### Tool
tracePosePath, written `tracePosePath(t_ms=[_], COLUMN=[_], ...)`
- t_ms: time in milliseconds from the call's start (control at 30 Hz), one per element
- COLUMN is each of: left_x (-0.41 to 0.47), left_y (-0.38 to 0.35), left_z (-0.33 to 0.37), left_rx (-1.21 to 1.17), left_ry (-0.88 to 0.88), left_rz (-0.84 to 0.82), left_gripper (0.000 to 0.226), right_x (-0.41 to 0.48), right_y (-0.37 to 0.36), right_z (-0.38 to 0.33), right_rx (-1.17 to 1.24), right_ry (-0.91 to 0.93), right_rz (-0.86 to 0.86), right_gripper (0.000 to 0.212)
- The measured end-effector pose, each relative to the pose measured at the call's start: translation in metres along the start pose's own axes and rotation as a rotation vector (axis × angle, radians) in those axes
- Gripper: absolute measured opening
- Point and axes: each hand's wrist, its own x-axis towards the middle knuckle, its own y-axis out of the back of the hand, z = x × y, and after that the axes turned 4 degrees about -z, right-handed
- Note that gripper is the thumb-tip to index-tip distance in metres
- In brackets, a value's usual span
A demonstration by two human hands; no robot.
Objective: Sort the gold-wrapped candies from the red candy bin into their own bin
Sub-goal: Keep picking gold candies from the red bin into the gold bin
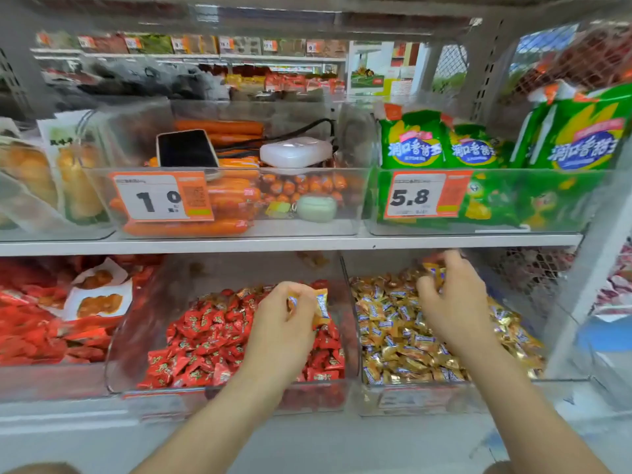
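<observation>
Red candy bin point(239, 393) is set left of the gold candy bin point(410, 400). What is held?

— By the left hand point(280, 323), a gold-wrapped candy point(321, 307) is pinched in the fingers above the left bin; by the right hand point(451, 302), more are grasped over the right bin.

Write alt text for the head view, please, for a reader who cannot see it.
The left hand pinches gold candies above the red bin, while the right hand grips more over the gold bin beside it. The shelf above holds sausages, a phone and green packets.
</observation>
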Motion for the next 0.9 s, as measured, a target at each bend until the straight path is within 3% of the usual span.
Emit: tracePosePath(t_ms=[100, 167, 233, 300, 433, 567, 700, 800, 900], left_x=[0.007, 0.019, 0.034, 0.054, 0.079, 0.064, 0.042, 0.041, 0.052], left_y=[-0.057, -0.096, -0.132, -0.159, -0.178, -0.149, -0.075, 0.007, 0.076], left_z=[0.012, 0.017, 0.017, 0.009, -0.007, 0.008, 0.012, -0.009, -0.032], left_rx=[0.375, 0.544, 0.693, 0.810, 1.241, 1.400, 1.277, 1.253, 1.403], left_ry=[-0.364, -0.468, -0.531, -0.500, -0.308, -0.559, -0.814, -0.638, -0.161], left_rz=[-0.091, -0.135, -0.154, -0.240, -0.583, -0.446, -0.221, -0.044, 0.018], left_gripper=[0.015, 0.014, 0.013, 0.013, 0.052, 0.059, 0.029, 0.024, 0.037], right_x=[0.009, 0.007, 0.002, -0.002, -0.007, -0.007, -0.022, -0.040, -0.049], right_y=[0.006, 0.019, 0.034, 0.046, 0.055, 0.050, 0.032, 0.003, -0.040], right_z=[0.052, 0.070, 0.077, 0.082, 0.080, 0.055, -0.002, -0.053, -0.094], right_rx=[-0.393, -0.370, -0.180, -0.037, 0.035, 0.089, 0.141, 0.191, 0.117], right_ry=[-0.034, -0.018, 0.034, 0.055, -0.054, -0.060, 0.092, 0.238, 0.342], right_rz=[-0.320, -0.390, -0.298, -0.140, 0.011, -0.006, -0.084, -0.220, -0.378], right_gripper=[0.037, 0.052, 0.056, 0.038, 0.020, 0.021, 0.020, 0.022, 0.026])
